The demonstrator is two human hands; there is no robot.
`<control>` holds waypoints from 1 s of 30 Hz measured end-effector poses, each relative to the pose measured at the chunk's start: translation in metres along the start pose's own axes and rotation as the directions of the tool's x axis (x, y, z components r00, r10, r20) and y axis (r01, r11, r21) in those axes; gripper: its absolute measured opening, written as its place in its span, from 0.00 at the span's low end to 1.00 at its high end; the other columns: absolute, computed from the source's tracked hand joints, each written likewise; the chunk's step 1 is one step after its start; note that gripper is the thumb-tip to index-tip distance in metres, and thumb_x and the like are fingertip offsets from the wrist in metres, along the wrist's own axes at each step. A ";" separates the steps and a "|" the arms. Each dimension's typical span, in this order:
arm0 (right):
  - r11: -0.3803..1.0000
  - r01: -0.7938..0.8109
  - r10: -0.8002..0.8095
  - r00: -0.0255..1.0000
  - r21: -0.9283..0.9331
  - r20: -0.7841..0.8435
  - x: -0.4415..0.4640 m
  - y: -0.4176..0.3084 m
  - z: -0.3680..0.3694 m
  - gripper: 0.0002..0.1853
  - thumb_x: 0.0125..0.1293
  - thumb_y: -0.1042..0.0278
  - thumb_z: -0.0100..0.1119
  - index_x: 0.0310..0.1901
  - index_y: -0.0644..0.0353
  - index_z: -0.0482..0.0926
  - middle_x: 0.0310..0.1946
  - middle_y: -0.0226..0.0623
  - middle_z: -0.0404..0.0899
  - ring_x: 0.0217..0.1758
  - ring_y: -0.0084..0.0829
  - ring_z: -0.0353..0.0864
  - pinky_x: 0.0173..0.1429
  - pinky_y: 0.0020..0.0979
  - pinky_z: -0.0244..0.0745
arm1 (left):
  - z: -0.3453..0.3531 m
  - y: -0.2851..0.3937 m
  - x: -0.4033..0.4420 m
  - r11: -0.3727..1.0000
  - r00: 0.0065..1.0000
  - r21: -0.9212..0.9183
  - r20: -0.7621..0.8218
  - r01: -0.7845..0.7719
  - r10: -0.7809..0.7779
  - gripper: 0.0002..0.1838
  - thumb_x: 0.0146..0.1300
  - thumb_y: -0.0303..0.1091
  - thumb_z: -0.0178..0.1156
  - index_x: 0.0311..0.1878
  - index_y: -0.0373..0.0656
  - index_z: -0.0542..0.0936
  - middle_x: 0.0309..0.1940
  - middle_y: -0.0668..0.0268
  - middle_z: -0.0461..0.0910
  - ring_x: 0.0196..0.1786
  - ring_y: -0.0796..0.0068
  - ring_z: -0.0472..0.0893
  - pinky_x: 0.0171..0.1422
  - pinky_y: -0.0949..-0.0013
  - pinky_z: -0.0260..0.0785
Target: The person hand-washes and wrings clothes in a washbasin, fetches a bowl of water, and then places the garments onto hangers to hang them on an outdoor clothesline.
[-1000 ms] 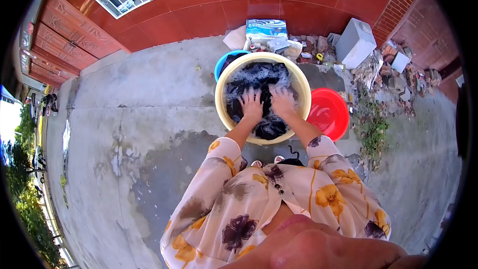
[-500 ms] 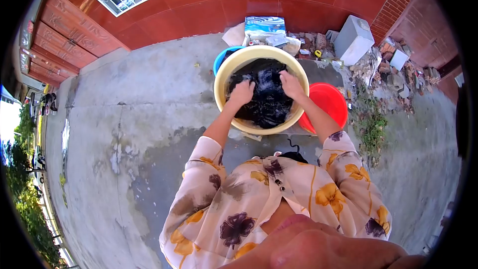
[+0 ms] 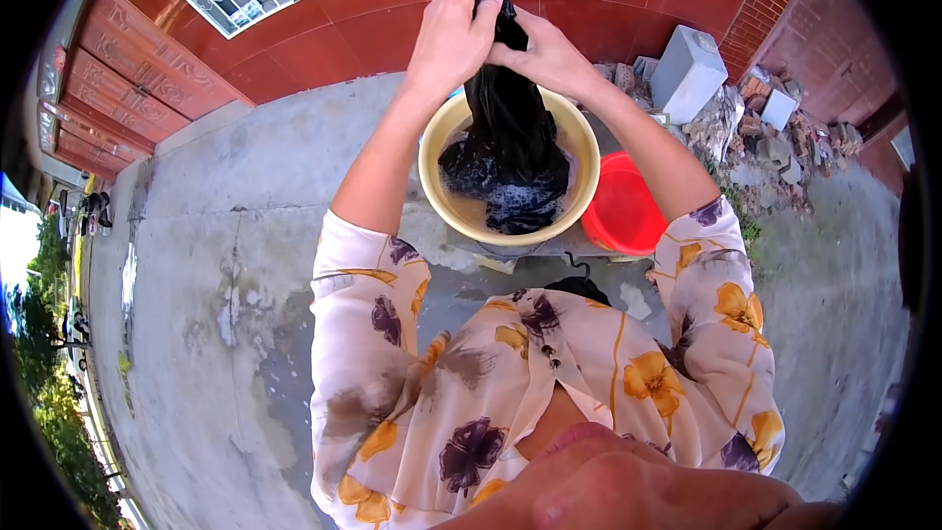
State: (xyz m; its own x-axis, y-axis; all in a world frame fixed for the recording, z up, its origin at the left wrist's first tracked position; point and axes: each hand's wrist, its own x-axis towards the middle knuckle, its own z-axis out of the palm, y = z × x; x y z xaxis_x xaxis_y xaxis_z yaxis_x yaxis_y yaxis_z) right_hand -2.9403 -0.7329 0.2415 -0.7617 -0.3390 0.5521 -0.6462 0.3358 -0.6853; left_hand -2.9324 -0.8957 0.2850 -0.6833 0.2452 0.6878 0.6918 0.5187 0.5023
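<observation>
A wet black garment hangs from both my hands, its upper end bunched between them. My left hand is closed around the top of the cloth, thumb across it. Just to the right, my right hand also grips the bunched fabric. The lower part of the garment lies in sudsy water inside a cream-yellow basin. Which kind of garment it is, I cannot tell. A red basin stands beside the cream one, on its right.
A blue basin's edge peeks out behind the cream basin. Rubble and bricks lie at the right, near a pale box-shaped block. A red tiled wall with a barred window rises ahead. Grey concrete ground spreads to the left.
Both hands have risen from the water inside the basin to well above it. The black garment has been lifted with them and now stretches down from the hands into the basin.
</observation>
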 end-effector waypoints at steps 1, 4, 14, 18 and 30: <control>0.998 -0.049 0.049 0.999 -0.026 -0.009 0.001 -0.007 -0.003 0.26 0.59 0.56 0.63 0.57 0.61 0.77 0.46 0.48 0.84 0.51 0.42 0.83 0.58 0.38 0.74 | -0.009 0.001 -0.006 0.997 1.000 -0.070 0.009 0.013 -0.013 0.20 0.70 0.44 0.56 0.48 0.32 0.77 0.42 0.48 0.77 0.47 0.48 0.80 0.54 0.55 0.71; 0.990 -0.117 0.119 0.993 0.078 -0.010 0.007 0.014 -0.006 0.22 0.61 0.63 0.58 0.56 0.64 0.78 0.42 0.46 0.85 0.47 0.37 0.83 0.56 0.35 0.74 | -0.020 -0.027 -0.045 0.937 0.977 -0.293 0.149 0.191 -0.152 0.37 0.65 0.51 0.64 0.68 0.35 0.65 0.62 0.48 0.69 0.66 0.54 0.71 0.68 0.59 0.64; 0.720 -0.179 0.237 0.972 0.671 0.005 0.015 -0.073 0.003 0.18 0.64 0.70 0.57 0.54 0.68 0.76 0.43 0.36 0.82 0.45 0.25 0.82 0.52 0.28 0.76 | 0.115 -0.122 -0.213 0.941 0.959 -0.246 0.219 0.231 -0.178 0.71 0.36 0.49 0.84 0.77 0.37 0.46 0.72 0.48 0.59 0.74 0.50 0.61 0.77 0.57 0.55; 0.546 -0.176 0.187 0.979 0.819 0.086 0.017 -0.092 -0.009 0.17 0.64 0.71 0.61 0.55 0.64 0.79 0.41 0.40 0.85 0.42 0.31 0.85 0.51 0.33 0.81 | 0.161 -0.143 -0.207 0.922 0.960 -0.269 0.084 0.278 -0.265 0.44 0.42 0.42 0.81 0.62 0.36 0.72 0.62 0.51 0.74 0.66 0.55 0.72 0.69 0.56 0.64; 0.502 -0.393 0.717 0.687 0.771 -0.116 -0.143 0.084 -0.038 0.17 0.70 0.69 0.57 0.58 0.57 0.72 0.50 0.32 0.80 0.51 0.30 0.82 0.52 0.35 0.78 | 0.065 -0.080 -0.037 0.776 0.936 -0.619 -0.187 0.123 -0.298 0.22 0.58 0.15 0.63 0.58 0.31 0.75 0.48 0.62 0.83 0.51 0.72 0.81 0.60 0.70 0.73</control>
State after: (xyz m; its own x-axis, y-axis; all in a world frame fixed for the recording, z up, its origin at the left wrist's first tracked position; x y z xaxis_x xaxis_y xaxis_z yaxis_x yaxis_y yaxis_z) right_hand -2.8872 -0.6228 0.1234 -0.9923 0.1101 -0.0566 0.0112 -0.3757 -0.9267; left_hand -2.9778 -0.8933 0.1854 -0.8020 -0.0785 0.5922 0.5971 -0.0746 0.7987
